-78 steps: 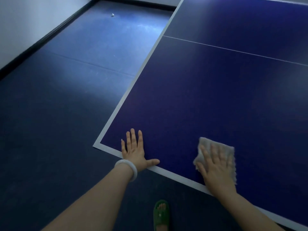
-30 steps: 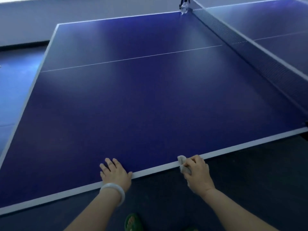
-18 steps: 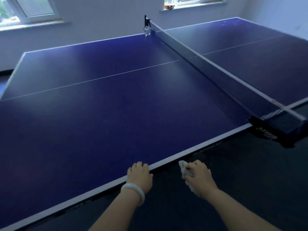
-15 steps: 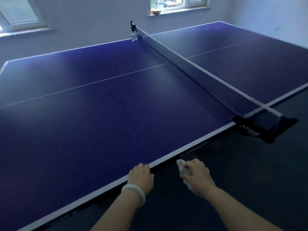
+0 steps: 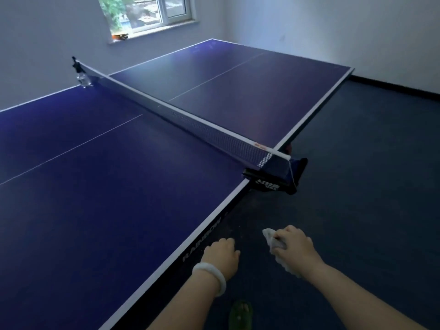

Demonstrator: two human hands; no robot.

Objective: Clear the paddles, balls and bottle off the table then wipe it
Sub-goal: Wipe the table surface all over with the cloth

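Note:
The blue ping-pong table (image 5: 95, 210) stretches away to my left, its top bare. A clear bottle (image 5: 82, 78) stands at the far end of the net (image 5: 190, 121), by the post. My right hand (image 5: 294, 245) grips a crumpled white cloth (image 5: 272, 239) in the air beside the table's near edge. My left hand (image 5: 221, 254), with a white bangle on the wrist, hangs just off that edge with loosely curled fingers and holds nothing. An orange and black object (image 5: 120, 36), perhaps paddles, lies on the windowsill.
The net's black clamp (image 5: 273, 181) sticks out over the table's side ahead of my hands. Dark floor runs along the right of the table to the white walls. My foot in a green sandal (image 5: 240, 314) is below my arms.
My view has swung right from the table's corner to the net. My right hand went from pressing the cloth flat on the table to gripping it bunched. My left hand left the table's edge.

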